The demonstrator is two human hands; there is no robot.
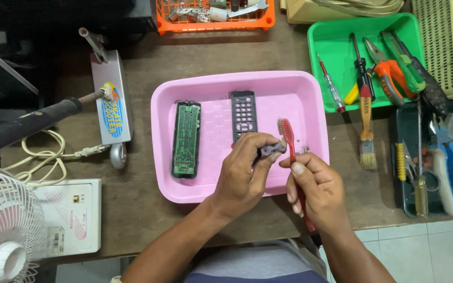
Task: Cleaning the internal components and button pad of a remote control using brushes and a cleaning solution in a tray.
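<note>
While you work over the pink plastic tray (310, 99):
Left hand (245, 175): fingers pinch small grey rubber pad (272, 149), raised for brushing.
Right hand (315, 191): fingers wrap red toothbrush (288, 137), bristles touching pad.

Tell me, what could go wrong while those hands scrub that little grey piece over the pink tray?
The small grey part is only pinched at the left hand's fingertips, so the red toothbrush in the right hand might flick it loose. Brushed-off grit may land on the open circuit board in the pink tray.
</note>
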